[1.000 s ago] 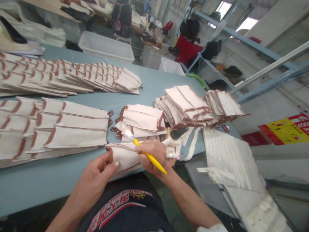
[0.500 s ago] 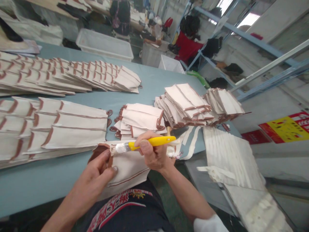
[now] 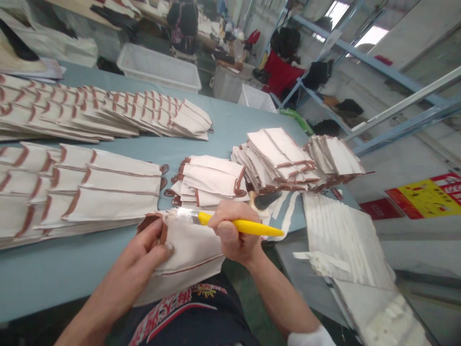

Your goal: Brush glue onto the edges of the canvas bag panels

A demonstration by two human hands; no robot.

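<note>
left hand (image 3: 144,254): fingers (image 3: 160,238) pressed together, thumb and fingertips pinching the brown-trimmed corner of a cream fabric piece (image 3: 190,254), which lies under both hands at the near edge of the bench (image 3: 223,120) and hangs over the lap. right hand (image 3: 232,235): fingers curled tight round a yellow-handled tool (image 3: 248,226), handle pointing away to the right, pale metal end lying flat just beyond the left fingertips, at the piece's upper edge. whether the end touches the cloth cannot be told. just beyond the right knuckles sits a small stack of folded pieces (image 3: 212,180); further stacks (image 3: 108,187) lie beyond the left fingers, and loose white strips (image 3: 338,230) lie well to the right. assessment: the work at the edge would go best with the left pinch close to the tool end so the cloth stays taut, the tool held low and flat along the trim, pressure light, and the left fingertips out of the tool's path.
</note>
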